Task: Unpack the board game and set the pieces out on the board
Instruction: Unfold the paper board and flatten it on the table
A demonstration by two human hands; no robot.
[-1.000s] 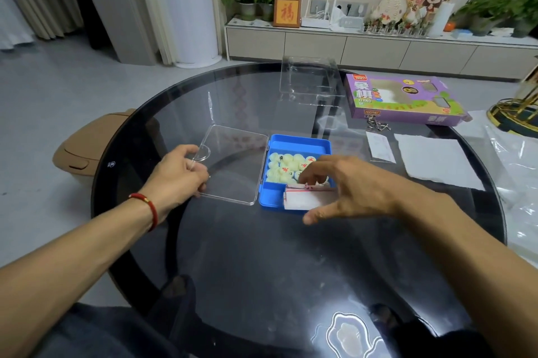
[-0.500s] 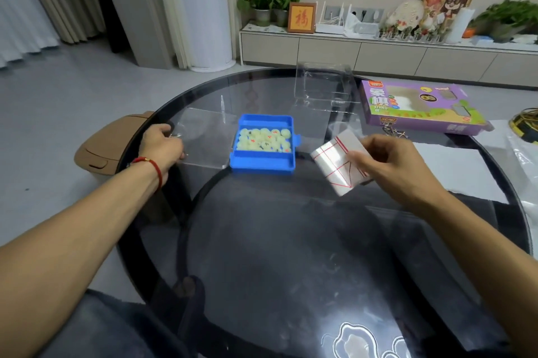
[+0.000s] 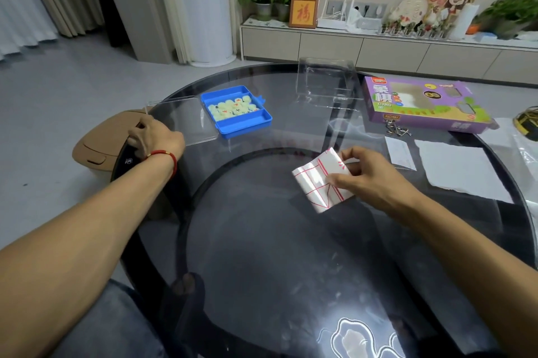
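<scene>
Two hands over a round glass table (image 3: 262, 255). Left hand (image 3: 154, 136) at the table's left edge, curled fingers gripping the clear lid (image 3: 180, 119) hinged to the blue case (image 3: 241, 122); fingertips hidden. Pale round pieces (image 3: 233, 107) heaped inside, markings too small to read. Right hand (image 3: 366, 177) pinching the folded board sheet (image 3: 320, 180), red-lined, above mid-table. Purple box (image 3: 419, 104) far right, printed "XIANG QI"; smaller print unreadable.

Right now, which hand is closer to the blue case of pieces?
Left. The left hand grips the edge of the clear lid hinged to the blue case. The right hand holds the folded board, nearer the person.
</scene>
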